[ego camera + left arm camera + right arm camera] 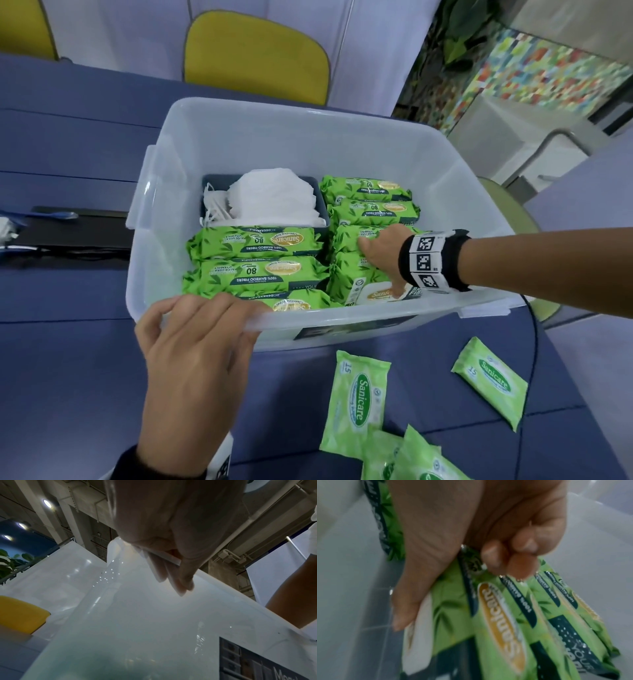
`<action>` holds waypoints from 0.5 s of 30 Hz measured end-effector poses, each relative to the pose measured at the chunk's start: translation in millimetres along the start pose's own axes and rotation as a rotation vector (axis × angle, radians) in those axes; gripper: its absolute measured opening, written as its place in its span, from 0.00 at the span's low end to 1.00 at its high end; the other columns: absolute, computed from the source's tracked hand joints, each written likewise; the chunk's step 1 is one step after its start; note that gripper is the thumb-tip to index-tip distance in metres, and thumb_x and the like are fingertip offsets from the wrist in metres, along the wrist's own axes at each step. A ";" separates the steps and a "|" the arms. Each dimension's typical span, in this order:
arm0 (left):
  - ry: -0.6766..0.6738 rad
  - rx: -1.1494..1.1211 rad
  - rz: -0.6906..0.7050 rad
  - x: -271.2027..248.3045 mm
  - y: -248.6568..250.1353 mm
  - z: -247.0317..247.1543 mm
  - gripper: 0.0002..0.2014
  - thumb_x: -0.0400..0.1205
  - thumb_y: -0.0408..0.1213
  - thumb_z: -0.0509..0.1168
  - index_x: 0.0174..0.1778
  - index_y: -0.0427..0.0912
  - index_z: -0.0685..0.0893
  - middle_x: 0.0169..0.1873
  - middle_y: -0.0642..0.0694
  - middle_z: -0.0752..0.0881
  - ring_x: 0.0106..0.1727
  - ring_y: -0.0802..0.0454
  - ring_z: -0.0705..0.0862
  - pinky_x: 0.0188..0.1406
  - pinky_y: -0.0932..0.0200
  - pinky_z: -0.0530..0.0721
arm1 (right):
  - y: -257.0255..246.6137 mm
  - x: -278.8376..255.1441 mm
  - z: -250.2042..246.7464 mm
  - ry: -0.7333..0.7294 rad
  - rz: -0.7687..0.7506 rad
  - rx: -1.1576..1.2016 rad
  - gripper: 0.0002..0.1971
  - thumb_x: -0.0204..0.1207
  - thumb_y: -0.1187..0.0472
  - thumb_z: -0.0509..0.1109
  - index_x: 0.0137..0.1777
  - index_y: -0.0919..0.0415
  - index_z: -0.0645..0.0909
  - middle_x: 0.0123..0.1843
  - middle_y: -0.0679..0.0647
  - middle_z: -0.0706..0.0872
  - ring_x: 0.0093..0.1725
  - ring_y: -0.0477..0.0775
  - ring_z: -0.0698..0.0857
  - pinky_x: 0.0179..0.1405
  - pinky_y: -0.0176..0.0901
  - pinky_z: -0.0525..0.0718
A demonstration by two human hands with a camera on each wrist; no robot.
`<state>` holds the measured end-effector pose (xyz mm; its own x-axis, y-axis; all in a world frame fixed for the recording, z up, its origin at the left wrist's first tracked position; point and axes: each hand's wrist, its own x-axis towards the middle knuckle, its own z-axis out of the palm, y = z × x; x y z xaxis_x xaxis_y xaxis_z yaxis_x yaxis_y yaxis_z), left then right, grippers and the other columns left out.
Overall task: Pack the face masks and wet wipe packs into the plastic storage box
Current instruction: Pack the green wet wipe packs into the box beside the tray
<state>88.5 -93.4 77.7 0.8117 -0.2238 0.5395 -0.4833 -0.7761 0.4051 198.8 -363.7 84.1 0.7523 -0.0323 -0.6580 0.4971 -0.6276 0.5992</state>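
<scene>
- A blue counter [68, 377] carried the plastic storage box [308, 137], with yellow chairs [257, 54] behind.
- The left hand [195, 370] gripped the box rim; the left wrist view alone showed ceiling lights [47, 503].
- The right hand [383, 253] clutched a wet wipe pack [453, 615] inside the box, beside the face masks [270, 195].

Left hand [191, 356] gripping; right hand [380, 260] curled

A blue table [68, 377] fills the lower left of the head view. Two yellow chairs [255, 51] stand along the top edge, a black tray [78, 233] lies at mid left, and a colourful mosaic wall [548, 75] occupies the upper right.
</scene>
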 end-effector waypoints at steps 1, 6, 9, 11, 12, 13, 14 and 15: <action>-0.003 0.000 -0.004 0.2 0.3 0.0 0.07 0.74 0.32 0.68 0.39 0.50 0.88 0.34 0.56 0.85 0.42 0.53 0.75 0.63 0.63 0.57 | 1.3 0.9 -2.0 -0.019 -0.016 -0.014 0.49 0.59 0.38 0.80 0.70 0.66 0.61 0.32 0.50 0.72 0.26 0.48 0.72 0.23 0.39 0.73; -0.024 0.015 -0.005 3.4 1.1 -1.0 0.07 0.73 0.33 0.67 0.39 0.50 0.87 0.33 0.54 0.85 0.41 0.53 0.74 0.64 0.64 0.56 | 30.7 -12.4 -18.9 -0.044 -0.147 0.038 0.34 0.67 0.37 0.74 0.63 0.62 0.72 0.47 0.53 0.80 0.44 0.54 0.79 0.37 0.44 0.76; -0.018 0.023 0.015 3.5 1.3 -5.5 0.06 0.74 0.36 0.65 0.40 0.49 0.87 0.35 0.52 0.87 0.42 0.51 0.75 0.61 0.60 0.61 | 55.9 -40.5 -24.3 0.129 -0.108 0.301 0.25 0.71 0.41 0.72 0.57 0.60 0.73 0.40 0.50 0.79 0.43 0.53 0.74 0.33 0.41 0.69; -0.074 0.000 0.013 3.6 -2.6 -7.6 0.06 0.77 0.39 0.63 0.42 0.49 0.87 0.38 0.51 0.88 0.43 0.47 0.77 0.57 0.51 0.68 | 68.5 -71.0 -25.7 0.295 -0.075 0.480 0.22 0.72 0.43 0.73 0.56 0.59 0.75 0.43 0.51 0.82 0.42 0.52 0.74 0.42 0.41 0.71; -0.124 -0.031 -0.004 3.4 -5.0 -8.1 0.08 0.78 0.43 0.61 0.43 0.50 0.86 0.40 0.50 0.88 0.43 0.44 0.79 0.55 0.42 0.73 | 72.3 -91.3 -24.5 0.379 -0.064 0.570 0.21 0.72 0.44 0.73 0.55 0.58 0.76 0.43 0.49 0.82 0.40 0.50 0.75 0.44 0.40 0.71; -0.159 -0.074 -0.020 3.0 -7.3 -7.1 0.09 0.79 0.46 0.59 0.45 0.51 0.85 0.42 0.50 0.87 0.44 0.42 0.80 0.54 0.34 0.76 | 73.5 -113.8 -20.9 0.457 -0.056 0.667 0.19 0.72 0.45 0.73 0.54 0.56 0.77 0.42 0.47 0.82 0.37 0.47 0.76 0.44 0.38 0.71; -0.178 -0.125 -0.031 5.2 -1.6 -10.7 0.09 0.80 0.49 0.58 0.47 0.53 0.83 0.42 0.51 0.86 0.46 0.40 0.81 0.53 0.29 0.75 | 72.5 -137.6 -14.4 0.517 -0.052 0.763 0.17 0.72 0.45 0.73 0.52 0.54 0.77 0.41 0.45 0.83 0.36 0.43 0.78 0.43 0.37 0.72; -0.186 -0.134 -0.042 5.1 -3.9 -9.3 0.09 0.80 0.49 0.58 0.49 0.53 0.81 0.42 0.53 0.84 0.47 0.39 0.81 0.53 0.28 0.75 | 68.5 -162.0 -6.4 0.560 -0.056 0.843 0.15 0.72 0.45 0.73 0.51 0.53 0.77 0.40 0.43 0.83 0.36 0.39 0.79 0.41 0.37 0.73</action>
<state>91.4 -86.0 85.7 0.8725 -0.3073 0.3798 -0.4768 -0.7048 0.5252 113.7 -396.5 234.7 0.9393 0.2477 -0.2374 0.2337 -0.9685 -0.0856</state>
